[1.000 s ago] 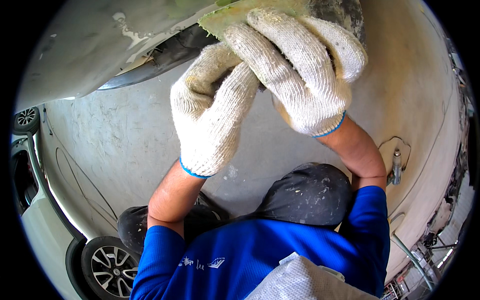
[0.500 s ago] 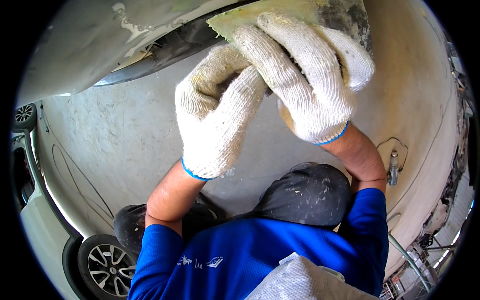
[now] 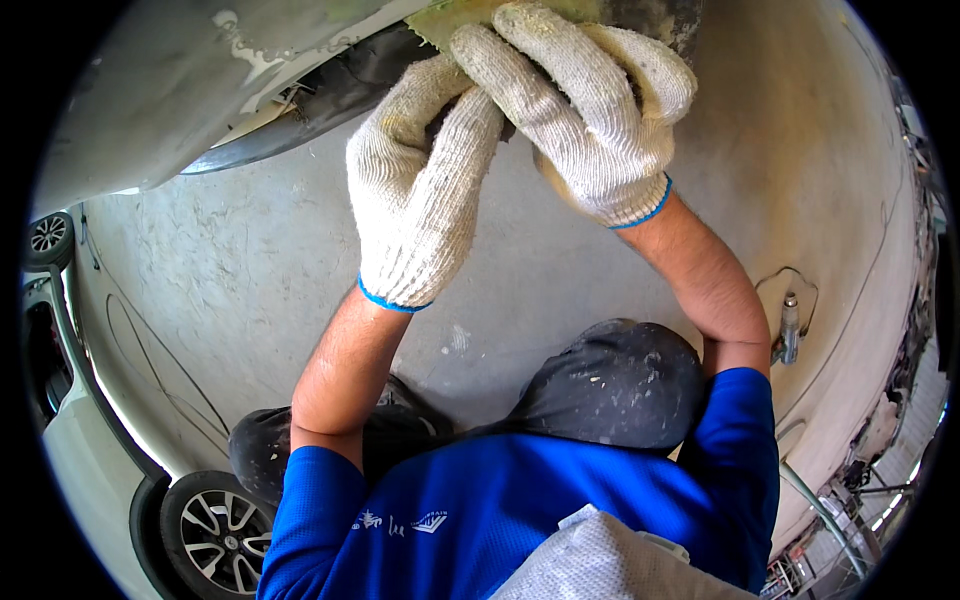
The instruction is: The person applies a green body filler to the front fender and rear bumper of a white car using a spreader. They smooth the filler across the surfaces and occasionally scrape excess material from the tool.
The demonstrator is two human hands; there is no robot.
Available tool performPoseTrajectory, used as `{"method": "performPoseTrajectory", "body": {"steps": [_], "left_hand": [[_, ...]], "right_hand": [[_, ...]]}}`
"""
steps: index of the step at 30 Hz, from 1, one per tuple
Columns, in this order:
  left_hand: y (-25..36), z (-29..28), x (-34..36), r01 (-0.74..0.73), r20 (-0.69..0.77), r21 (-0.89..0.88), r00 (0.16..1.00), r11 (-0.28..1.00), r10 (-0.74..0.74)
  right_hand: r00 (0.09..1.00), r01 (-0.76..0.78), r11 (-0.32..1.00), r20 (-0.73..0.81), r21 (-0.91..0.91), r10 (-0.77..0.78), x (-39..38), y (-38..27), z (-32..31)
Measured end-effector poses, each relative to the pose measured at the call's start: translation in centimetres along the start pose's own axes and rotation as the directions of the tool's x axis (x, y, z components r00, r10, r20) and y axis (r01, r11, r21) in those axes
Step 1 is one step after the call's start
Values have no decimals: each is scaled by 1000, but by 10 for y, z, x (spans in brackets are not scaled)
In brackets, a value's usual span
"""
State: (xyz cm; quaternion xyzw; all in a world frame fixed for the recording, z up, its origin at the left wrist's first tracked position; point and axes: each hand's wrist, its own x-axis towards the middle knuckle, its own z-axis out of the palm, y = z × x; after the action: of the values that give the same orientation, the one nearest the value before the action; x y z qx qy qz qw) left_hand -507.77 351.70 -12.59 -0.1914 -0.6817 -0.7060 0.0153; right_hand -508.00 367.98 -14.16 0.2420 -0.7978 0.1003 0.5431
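Note:
Both my hands wear white knitted work gloves with blue cuffs, and they meet at a yellow-green, rough-edged surface [image 3: 440, 24] at the top of the view. My left hand [image 3: 415, 185] has its fingers curled and its thumb pressed against the right hand's index finger. Bent over the lower edge of that surface, the fingers of my right hand [image 3: 590, 115] close together. A small dark sliver shows between the two gloves, but what they grip is mostly hidden. Behind them is a grey car body panel [image 3: 200, 90] with pale smears and a dark lower trim [image 3: 345, 90].
A light-coloured car with a spoked wheel [image 3: 220, 540] stands at the left, near dark cables [image 3: 150, 360] on the concrete floor [image 3: 260, 240]. A metallic tool with a hose [image 3: 790, 325] rests on the floor at the right. My bent knee [image 3: 620, 390] lies below my hands.
Both gloved hands have moved upward in the view, the right one also leftward. The yellow-green surface now shows higher and less of it is in view. My hands keep nearly the same grip.

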Motion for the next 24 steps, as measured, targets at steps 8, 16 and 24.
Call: {"method": "performPoseTrajectory", "body": {"steps": [8, 16, 24], "left_hand": [[14, 3, -6, 37, 2, -98, 999, 994, -37], [16, 0, -8, 67, 51, -93, 997, 993, -62], [16, 0, -6, 84, 43, -232, 996, 969, -76]], "right_hand": [[1000, -1, 1000, -2, -7, 1, -2, -1, -15], [1000, -1, 1000, 2, -13, 1, 2, -4, -14], [1000, -1, 1000, 8, -16, 1, 1, -5, -13]]}}
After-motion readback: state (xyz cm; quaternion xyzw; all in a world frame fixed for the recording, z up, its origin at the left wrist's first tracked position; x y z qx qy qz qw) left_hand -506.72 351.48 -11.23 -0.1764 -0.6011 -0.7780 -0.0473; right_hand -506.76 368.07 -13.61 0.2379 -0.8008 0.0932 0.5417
